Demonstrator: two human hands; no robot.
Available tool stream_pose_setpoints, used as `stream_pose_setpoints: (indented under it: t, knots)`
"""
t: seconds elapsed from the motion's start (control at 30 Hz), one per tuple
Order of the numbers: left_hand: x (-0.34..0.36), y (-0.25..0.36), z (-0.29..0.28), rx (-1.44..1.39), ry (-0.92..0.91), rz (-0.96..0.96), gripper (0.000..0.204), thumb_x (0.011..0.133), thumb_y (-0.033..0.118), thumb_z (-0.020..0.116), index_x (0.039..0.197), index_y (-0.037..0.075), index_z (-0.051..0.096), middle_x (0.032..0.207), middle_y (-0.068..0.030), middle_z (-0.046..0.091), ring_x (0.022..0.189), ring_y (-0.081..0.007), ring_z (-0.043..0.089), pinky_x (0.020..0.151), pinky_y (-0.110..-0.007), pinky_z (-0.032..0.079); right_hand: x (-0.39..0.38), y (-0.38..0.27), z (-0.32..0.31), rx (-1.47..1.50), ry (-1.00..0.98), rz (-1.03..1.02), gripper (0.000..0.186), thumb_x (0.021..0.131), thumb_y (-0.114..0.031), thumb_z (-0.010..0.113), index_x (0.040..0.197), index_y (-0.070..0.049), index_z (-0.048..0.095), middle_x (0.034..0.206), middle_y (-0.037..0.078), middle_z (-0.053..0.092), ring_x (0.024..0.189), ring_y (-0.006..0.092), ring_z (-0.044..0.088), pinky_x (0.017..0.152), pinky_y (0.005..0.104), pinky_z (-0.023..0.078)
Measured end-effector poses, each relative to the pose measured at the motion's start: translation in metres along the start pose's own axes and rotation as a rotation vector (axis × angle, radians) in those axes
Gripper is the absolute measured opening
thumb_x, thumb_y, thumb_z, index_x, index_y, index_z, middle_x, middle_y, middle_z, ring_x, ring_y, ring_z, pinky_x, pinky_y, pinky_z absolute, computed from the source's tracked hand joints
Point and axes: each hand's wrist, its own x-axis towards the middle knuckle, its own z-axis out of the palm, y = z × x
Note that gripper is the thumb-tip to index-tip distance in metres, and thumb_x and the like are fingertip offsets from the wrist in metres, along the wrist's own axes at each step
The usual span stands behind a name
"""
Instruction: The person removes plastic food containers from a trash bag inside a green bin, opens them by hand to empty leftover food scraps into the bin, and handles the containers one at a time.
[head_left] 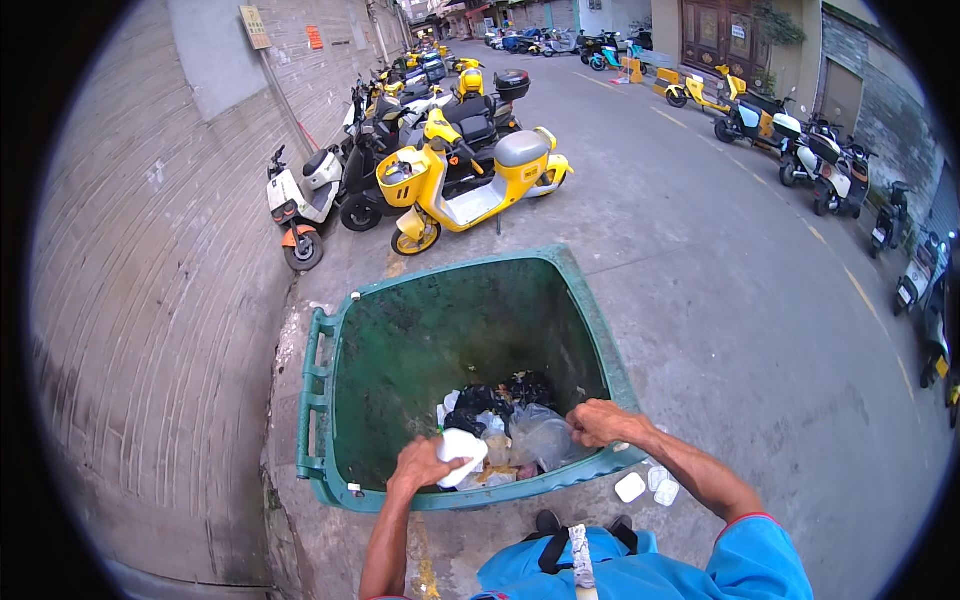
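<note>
A green wheeled bin [575,285] stands lidless before me, with rubbish lying inside. Over its near edge, my left hand [424,464] grips a white plastic food container [465,452]. My right hand [606,424] reaches over the near right rim, its fingers closed at the edge of a clear plastic bag [543,440]. Black rubbish bags [470,408] and other soiled waste lie around that bag. On the ground beside the bin, below my right forearm, are several white containers [630,487].
A yellow scooter [520,180] is parked just beyond the bin, with a white scooter [305,195] and several others behind it. A tall wall [160,300] runs along the left. More scooters [835,165] line the road's right side.
</note>
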Motion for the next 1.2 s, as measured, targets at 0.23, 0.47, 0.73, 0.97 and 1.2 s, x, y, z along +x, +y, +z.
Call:
stream_pose_setpoints:
  t: [0.23,0.47,0.73,0.97,1.2]
  knots:
    - [-0.007,0.000,-0.012,-0.326,0.370,-0.124,0.069,0.077,0.063,0.067,0.117,0.006,0.069,0.118,-0.0268,0.064,0.109,-0.0373,0.063,0.089,-0.044,0.051,0.004,0.012,0.001,0.052,0.560,0.019,0.021,0.080,-0.015,0.060,0.090,0.002,0.066,0.071,0.023,0.066,0.067,0.0411,0.066,0.062,0.0479,0.051]
    - [-0.010,-0.009,-0.016,-0.368,0.010,-0.143,0.069,0.080,0.064,0.064,0.121,0.009,0.068,0.116,-0.0217,0.067,0.109,-0.0345,0.064,0.095,-0.041,0.047,-0.014,0.021,-0.023,0.875,0.538,0.155,0.026,0.089,-0.007,0.052,0.109,0.008,0.060,0.098,0.014,0.072,0.081,0.0193,0.072,0.048,0.0281,0.053]
    - [-0.016,0.062,-0.029,-1.394,0.228,0.374,0.059,0.095,0.040,0.058,0.132,-0.006,0.053,0.123,-0.0145,0.062,0.107,-0.0197,0.061,0.095,-0.031,0.046,-0.113,0.072,-0.013,1.231,0.959,0.227,0.026,0.094,-0.014,0.055,0.108,0.008,0.059,0.102,0.021,0.069,0.084,0.0271,0.073,0.049,0.0282,0.055]
    - [-0.031,0.187,0.064,-1.836,-0.463,0.524,0.067,0.096,0.046,0.054,0.139,-0.003,0.043,0.132,-0.0148,0.057,0.118,-0.0257,0.058,0.099,-0.041,0.047,-0.256,0.144,0.071,1.149,1.289,0.644,0.027,0.093,-0.017,0.054,0.105,0.006,0.061,0.098,0.018,0.070,0.082,0.0248,0.072,0.051,0.0271,0.054]
    - [-0.019,0.301,0.236,-1.742,-1.146,0.062,0.061,0.097,0.045,0.052,0.145,0.009,0.040,0.138,-0.0081,0.054,0.125,-0.0234,0.053,0.101,-0.041,0.044,-0.353,0.228,0.225,1.208,1.187,1.044,0.025,0.091,-0.016,0.053,0.101,0.005,0.062,0.094,0.017,0.071,0.076,0.0242,0.072,0.050,0.0314,0.056]
